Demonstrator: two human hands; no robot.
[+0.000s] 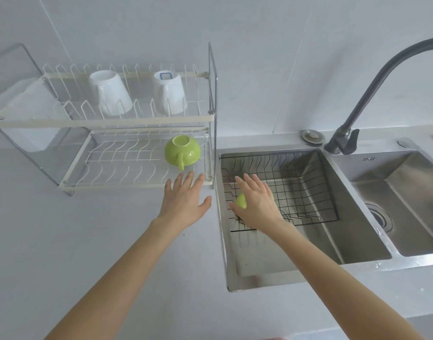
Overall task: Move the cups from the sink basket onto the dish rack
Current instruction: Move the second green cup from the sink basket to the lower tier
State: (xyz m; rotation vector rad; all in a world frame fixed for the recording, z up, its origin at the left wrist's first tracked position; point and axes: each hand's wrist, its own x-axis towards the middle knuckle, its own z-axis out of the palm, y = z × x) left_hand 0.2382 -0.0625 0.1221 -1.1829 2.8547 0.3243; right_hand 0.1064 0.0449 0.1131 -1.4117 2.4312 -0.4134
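on the dish rack (137, 123): two white cups (111, 93) upturned above, green cup (182, 149) below. left hand (186, 202) spread flat, empty, over the table (88, 229). right hand (257, 202) loosely cupped over a second green cup (241, 201) in the sink basket (308, 187); grip unclear.

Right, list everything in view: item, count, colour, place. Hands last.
white cups: 2, white, upside down on the dish rack's top tier
green cup: 1, green, upside down on the lower tier, right end
second green cup: 1, green, in the sink basket, mostly hidden under the right hand
dish rack: 1, white wire, two tiers, on the counter left of the sink
sink basket: 1, dark wire, in the left basin
sink: 1, steel, two basins
faucet: 1, dark, behind the sink
hands: left hand open over the counter; right hand on the second green cup
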